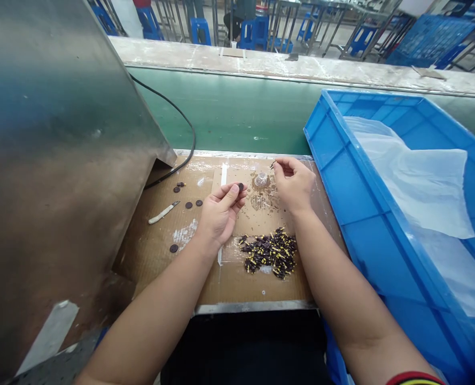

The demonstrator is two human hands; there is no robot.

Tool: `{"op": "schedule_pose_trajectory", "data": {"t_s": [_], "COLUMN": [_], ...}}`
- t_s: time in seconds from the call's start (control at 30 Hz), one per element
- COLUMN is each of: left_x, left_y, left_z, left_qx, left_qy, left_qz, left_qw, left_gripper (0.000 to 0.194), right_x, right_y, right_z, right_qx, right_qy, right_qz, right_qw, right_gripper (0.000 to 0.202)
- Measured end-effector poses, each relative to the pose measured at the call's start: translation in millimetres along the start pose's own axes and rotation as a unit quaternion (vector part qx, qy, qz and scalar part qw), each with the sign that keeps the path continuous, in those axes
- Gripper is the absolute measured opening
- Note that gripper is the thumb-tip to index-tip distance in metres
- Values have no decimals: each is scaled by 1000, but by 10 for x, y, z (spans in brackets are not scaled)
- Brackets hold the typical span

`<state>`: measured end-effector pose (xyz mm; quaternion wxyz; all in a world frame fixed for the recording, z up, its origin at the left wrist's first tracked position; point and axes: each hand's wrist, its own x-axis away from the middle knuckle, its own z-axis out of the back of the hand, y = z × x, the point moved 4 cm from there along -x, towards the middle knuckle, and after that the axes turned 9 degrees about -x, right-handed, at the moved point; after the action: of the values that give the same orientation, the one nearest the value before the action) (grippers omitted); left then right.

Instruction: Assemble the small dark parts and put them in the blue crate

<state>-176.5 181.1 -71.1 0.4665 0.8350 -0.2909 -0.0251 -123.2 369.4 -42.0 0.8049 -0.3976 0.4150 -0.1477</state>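
Between the thumb and fingers of my left hand (221,213) is a small dark round disc (241,187). My right hand (295,182) pinches a thin dark piece (273,165) at its fingertips; its exact kind is too small to make out. A small clear cup-like piece (261,179) stands on the cardboard between the hands, with brown crumbs around it. Below them lies a pile of small dark pieces with yellow ends (270,252). Several loose dark discs (188,205) rest to the left, near a white-handled knife (164,212).
A large metal housing (61,160) rises at left, with a black cable (181,115) beside it. At right, a blue crate (353,176) holds white sheets (417,182). Behind the cardboard (205,283) runs a green belt (237,109) with a pale ledge beyond it.
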Motion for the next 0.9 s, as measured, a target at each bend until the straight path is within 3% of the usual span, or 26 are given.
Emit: {"op": "schedule_pose_trajectory", "data": {"t_s": [0.23, 0.9], "left_x": [-17, 10], "left_y": [13, 44], "left_z": [29, 4], "left_qx": [-13, -19], "left_qy": [14, 8], "left_qz": [2, -4], "left_qw": [1000, 1000], "left_gripper": [25, 22], "right_x": [56, 73], "right_y": [0, 45], "right_z": [-51, -107], "right_qx": [5, 25], "right_qy": [-3, -32], "right_qz": [69, 82], "right_qw": [998, 996], "right_gripper": [21, 22]}}
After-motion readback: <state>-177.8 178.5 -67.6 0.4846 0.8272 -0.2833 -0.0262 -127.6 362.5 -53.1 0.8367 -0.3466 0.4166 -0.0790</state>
